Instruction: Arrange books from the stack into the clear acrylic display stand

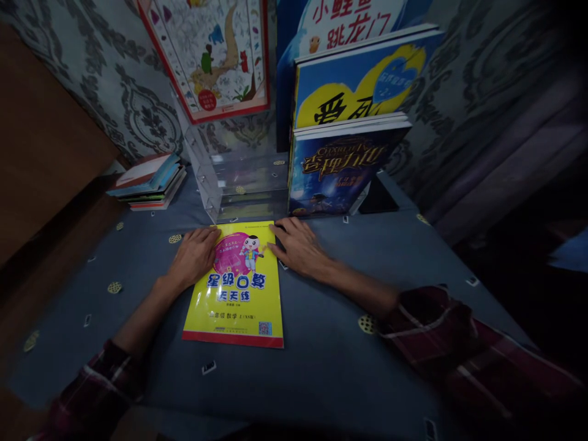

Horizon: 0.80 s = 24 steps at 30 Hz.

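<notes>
A yellow workbook [232, 315] with a red bottom strip, a pink circle and a cartoon child lies face up on the grey-blue tablecloth. My left hand [193, 254] rests against its upper left edge, palm down, fingers laid out flat and fairly close together. At the upper right edge is my right hand [301, 246], its fingers stretched out and the thumb apart, the tips touching the cover's side. Neither hand is wrapped round the book. Just beyond its top edge stands a clear acrylic book rack [250, 205].
In the rack's right side stand a dark blue book [337, 174], a blue and yellow book [340, 89] and a taller blue one [294, 30]. A red-bordered picture book [225, 61] stands upper left. A stack of books [149, 184] lies at the table's back left, near a patterned wall covering [147, 116].
</notes>
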Each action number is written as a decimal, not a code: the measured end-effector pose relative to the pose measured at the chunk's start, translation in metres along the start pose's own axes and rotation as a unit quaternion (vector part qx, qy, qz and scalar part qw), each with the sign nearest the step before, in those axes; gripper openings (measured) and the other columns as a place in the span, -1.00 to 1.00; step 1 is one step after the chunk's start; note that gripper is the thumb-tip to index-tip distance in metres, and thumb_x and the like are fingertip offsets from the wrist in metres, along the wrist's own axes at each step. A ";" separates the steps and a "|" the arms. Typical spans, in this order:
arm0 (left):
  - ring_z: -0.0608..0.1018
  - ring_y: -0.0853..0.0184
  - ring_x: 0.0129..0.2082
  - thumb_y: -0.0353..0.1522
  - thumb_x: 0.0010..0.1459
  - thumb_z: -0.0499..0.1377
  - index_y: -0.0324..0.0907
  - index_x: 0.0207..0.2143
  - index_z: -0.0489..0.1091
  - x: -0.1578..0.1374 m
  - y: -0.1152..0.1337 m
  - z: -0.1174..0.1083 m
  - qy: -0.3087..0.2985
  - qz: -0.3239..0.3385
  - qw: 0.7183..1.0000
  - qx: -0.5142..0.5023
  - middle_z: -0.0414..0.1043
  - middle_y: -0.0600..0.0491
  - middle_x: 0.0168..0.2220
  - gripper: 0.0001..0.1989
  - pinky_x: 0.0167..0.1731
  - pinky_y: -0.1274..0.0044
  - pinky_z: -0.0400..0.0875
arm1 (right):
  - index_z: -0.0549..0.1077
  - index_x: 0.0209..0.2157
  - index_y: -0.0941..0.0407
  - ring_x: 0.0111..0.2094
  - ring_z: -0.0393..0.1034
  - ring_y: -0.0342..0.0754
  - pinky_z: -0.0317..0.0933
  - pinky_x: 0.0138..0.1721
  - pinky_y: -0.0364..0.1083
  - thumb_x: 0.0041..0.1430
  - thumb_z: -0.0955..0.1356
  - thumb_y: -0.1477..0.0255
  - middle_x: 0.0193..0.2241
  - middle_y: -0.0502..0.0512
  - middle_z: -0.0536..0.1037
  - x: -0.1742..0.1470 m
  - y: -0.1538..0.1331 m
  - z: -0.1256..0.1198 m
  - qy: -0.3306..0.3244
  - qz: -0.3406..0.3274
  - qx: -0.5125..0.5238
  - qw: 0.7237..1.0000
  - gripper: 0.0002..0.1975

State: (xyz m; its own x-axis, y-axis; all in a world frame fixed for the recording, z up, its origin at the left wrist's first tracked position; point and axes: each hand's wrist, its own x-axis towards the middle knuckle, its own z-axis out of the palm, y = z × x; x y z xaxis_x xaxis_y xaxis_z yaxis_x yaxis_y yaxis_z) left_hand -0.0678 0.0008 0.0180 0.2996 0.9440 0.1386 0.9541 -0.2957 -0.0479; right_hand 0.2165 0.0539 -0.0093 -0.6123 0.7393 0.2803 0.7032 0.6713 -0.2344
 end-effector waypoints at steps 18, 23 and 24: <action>0.47 -0.01 0.24 -0.32 0.43 -0.05 -0.26 0.24 0.36 0.025 0.030 0.003 -0.005 0.045 0.997 -0.058 0.43 -0.23 0.25 -0.56 0.20 0.10 0.39 | 0.51 0.10 0.21 0.10 0.35 0.24 0.25 0.08 0.17 0.38 0.31 0.35 0.06 0.36 0.57 0.000 0.004 0.000 0.008 -0.012 0.054 0.998 -0.64; 0.47 -0.01 0.23 -0.40 0.39 -0.01 -0.21 0.22 0.38 0.038 0.043 0.008 0.010 0.082 0.993 -0.080 0.43 -0.23 0.23 -0.59 0.20 0.09 0.39 | 0.31 0.32 0.24 0.10 0.37 0.25 0.28 0.08 0.17 0.35 0.29 0.38 0.06 0.36 0.58 -0.002 0.007 0.001 0.032 -0.010 0.083 0.996 -0.45; 0.46 0.00 0.23 -0.42 0.38 0.00 -0.21 0.22 0.38 0.040 0.046 0.008 0.008 0.089 0.993 -0.081 0.43 -0.23 0.24 -0.58 0.20 0.09 0.38 | 0.26 0.36 0.22 0.10 0.37 0.26 0.28 0.08 0.19 0.35 0.29 0.40 0.07 0.35 0.58 -0.002 0.007 0.002 0.036 -0.009 0.092 0.995 -0.42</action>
State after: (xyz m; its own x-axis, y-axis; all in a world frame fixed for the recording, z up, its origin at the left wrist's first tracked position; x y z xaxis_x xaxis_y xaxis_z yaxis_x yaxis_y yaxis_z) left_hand -0.0123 0.0263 0.0135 0.4623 0.8724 0.1589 0.8737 -0.4788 0.0867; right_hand 0.2223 0.0576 -0.0130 -0.5915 0.7259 0.3509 0.6098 0.6875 -0.3943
